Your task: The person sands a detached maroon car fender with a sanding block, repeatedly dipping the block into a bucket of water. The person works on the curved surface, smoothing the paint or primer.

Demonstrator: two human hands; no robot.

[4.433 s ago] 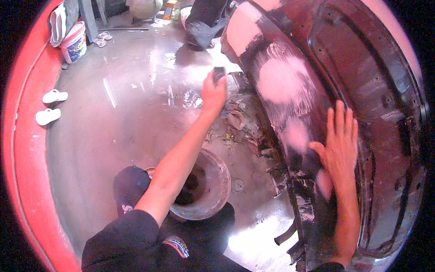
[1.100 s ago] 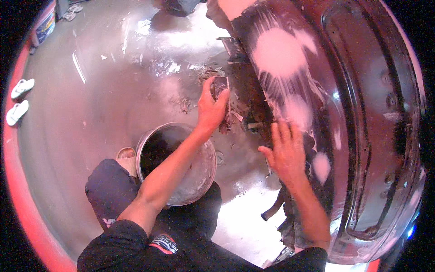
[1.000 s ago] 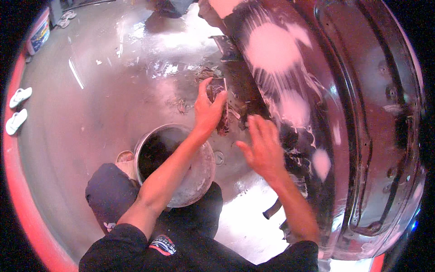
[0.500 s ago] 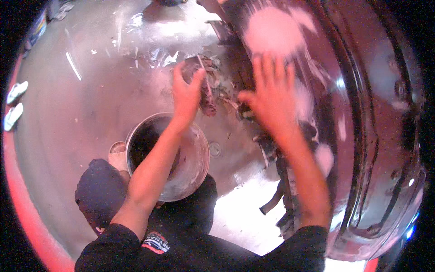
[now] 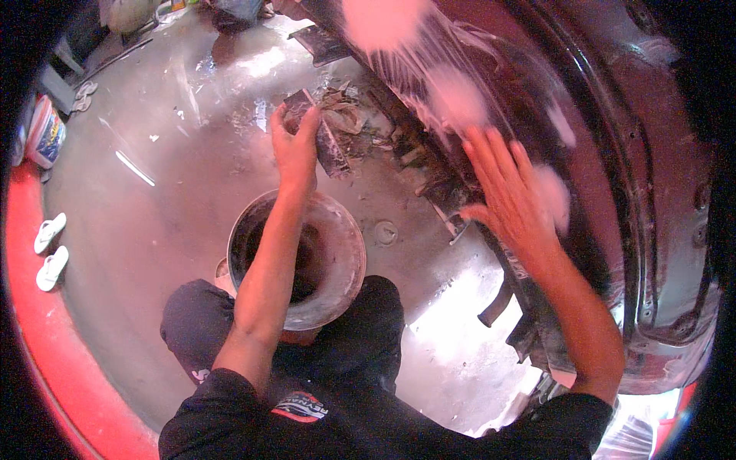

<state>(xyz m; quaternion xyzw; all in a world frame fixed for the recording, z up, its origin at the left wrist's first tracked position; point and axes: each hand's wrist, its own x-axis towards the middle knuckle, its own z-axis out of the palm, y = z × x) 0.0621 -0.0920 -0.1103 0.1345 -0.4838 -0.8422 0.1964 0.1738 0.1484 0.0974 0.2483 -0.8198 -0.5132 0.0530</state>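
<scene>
My left hand (image 5: 295, 153) grips a long, dark, flat block that looks like a sanding block (image 5: 331, 149), thumb and fingers around its upper part. It is held in the air above the floor, left of a large dark, glossy vehicle body panel (image 5: 529, 84). Pale pink filler-like patches (image 5: 387, 21) and whitish streaks mark that panel. My right hand (image 5: 510, 192) lies flat on it, fingers stretched out and thumb apart, between two smaller pale patches. Below my left hand, a round bucket (image 5: 349, 295) with a dark inside stands between my knees, partly hidden by my forearm.
Crumpled scraps (image 5: 341, 111) lie on the grey floor (image 5: 153, 230) beside the panel's ragged lower edge. White flip-flops (image 5: 50, 257) rest at the left by a red border (image 5: 38, 345). A white tub (image 5: 47, 138) stands farther off, and someone's legs (image 5: 238, 11) show at the top.
My right hand has slid along the panel toward me, away from the large pale patch. My left hand keeps hold of the block. The whole view has shifted.
</scene>
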